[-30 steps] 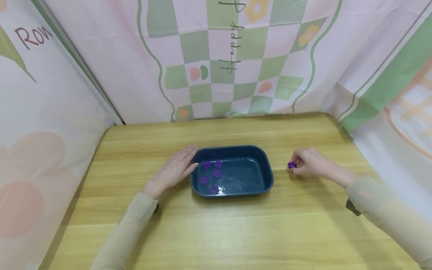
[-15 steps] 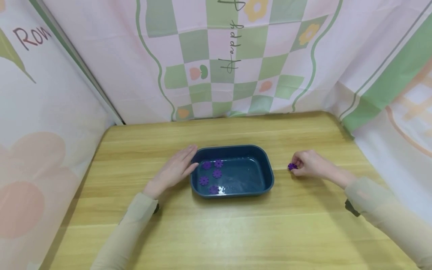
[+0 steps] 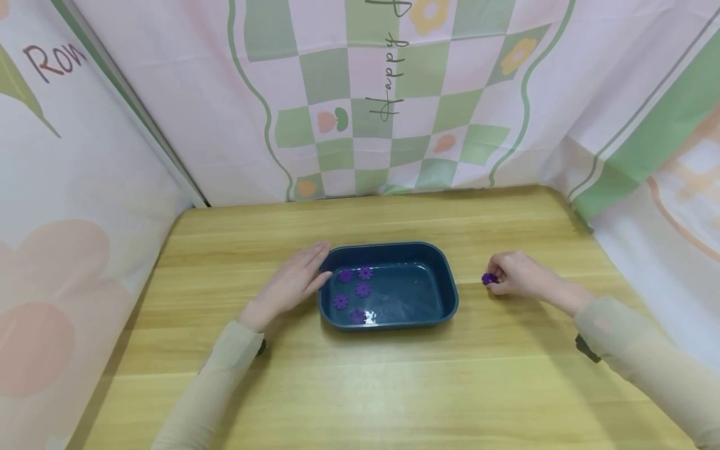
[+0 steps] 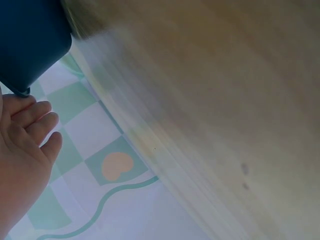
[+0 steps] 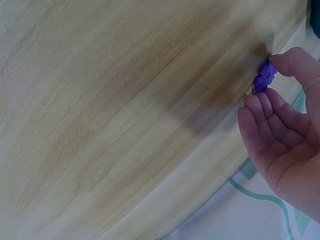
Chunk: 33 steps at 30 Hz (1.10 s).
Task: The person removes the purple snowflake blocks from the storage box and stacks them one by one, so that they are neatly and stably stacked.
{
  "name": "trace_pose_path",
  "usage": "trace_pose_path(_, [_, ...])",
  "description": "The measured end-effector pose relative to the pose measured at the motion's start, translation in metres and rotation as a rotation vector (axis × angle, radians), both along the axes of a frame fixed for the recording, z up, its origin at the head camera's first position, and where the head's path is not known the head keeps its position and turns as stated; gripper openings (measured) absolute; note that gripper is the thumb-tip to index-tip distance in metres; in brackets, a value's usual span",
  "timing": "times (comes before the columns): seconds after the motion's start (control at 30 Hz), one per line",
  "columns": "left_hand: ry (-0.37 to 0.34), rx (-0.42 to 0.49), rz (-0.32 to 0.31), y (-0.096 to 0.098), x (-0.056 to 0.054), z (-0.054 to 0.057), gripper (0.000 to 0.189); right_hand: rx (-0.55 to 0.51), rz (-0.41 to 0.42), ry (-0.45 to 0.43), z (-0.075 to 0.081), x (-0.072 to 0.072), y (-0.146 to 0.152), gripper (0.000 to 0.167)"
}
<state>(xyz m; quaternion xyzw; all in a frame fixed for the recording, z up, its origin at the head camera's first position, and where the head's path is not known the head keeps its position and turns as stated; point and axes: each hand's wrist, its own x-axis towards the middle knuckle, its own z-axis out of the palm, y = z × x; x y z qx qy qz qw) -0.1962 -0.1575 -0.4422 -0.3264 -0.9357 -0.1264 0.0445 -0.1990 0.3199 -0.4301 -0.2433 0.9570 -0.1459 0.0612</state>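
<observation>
A dark blue rectangular tub (image 3: 405, 294) stands mid-table, with several purple notched discs, flower-like in outline, lying in its left half; one is a purple disc (image 3: 340, 302). My left hand (image 3: 289, 281) rests its fairly straight fingers against the tub's left end. In the left wrist view that hand (image 4: 25, 145) touches the corner of the tub (image 4: 32, 40). To the right of the tub, my right hand (image 3: 520, 275) pinches another purple notched disc (image 3: 488, 279) between thumb and fingers, low over the table. The right wrist view shows this disc (image 5: 265, 76) tilted on edge.
The wooden table (image 3: 388, 387) has a light grain and rounded far corners. Behind it hangs a checked green and white cloth (image 3: 371, 150). More printed cloth (image 3: 73, 262) closes off the left side, and a similar cloth (image 3: 652, 231) the right.
The purple disc in my right hand has tilted and sunk slightly. My left hand and the tub hold their places.
</observation>
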Motion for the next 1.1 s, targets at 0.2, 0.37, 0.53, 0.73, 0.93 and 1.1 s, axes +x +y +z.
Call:
trace_pose_path(0.2, [-0.007,0.005,0.001,0.0001,0.0005,-0.0004,0.062,0.009,0.004,0.006,0.0001,0.0002,0.0004,0.020])
trace_pose_path(0.37, [-0.019,0.005,0.008,0.0000,0.0005,-0.0008,0.062,0.009,0.009,0.011,0.0014,0.0003,0.0001,0.018])
trace_pose_path(0.53, [-0.015,0.012,0.006,-0.0002,0.0005,-0.0009,0.061,0.009,0.013,0.004,0.0030,0.0006,-0.0020,0.018])
trace_pose_path(0.73, [0.001,0.018,-0.001,-0.0004,0.0003,-0.0025,0.061,0.023,0.015,0.004,0.0033,0.0007,-0.0026,0.017])
trace_pose_path(0.93, [0.000,0.019,0.001,-0.0006,-0.0004,-0.0028,0.061,0.012,0.041,0.038,0.0029,0.0005,-0.0016,0.017])
trace_pose_path(1.1, [0.003,0.014,-0.002,-0.0010,-0.0006,-0.0028,0.062,-0.027,0.010,0.017,0.0066,0.0031,-0.0021,0.018])
